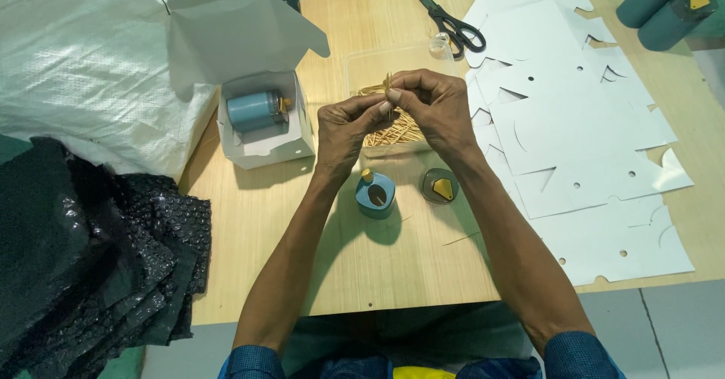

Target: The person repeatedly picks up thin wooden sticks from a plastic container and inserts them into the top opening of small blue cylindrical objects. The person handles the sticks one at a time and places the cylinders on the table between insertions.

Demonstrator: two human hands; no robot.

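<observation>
on the pale wooden bench [393, 273]: clear plastic tray of thin wooden sticks [393, 126] at centre, open white cardboard box [260, 115] to its left, holding a blue cylinder [255, 111]. flat white card cutouts [589, 145] to the right. black-handled scissors [449, 18] behind the tray. small blue round container [375, 195] in front, round grey lid [439, 186] just beside it.

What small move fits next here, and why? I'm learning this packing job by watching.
Probably lower the toothpicks, pinched between the left hand and right hand, into the open blue holder: it stands upright just below the hands, with its cap off beside it.
</observation>
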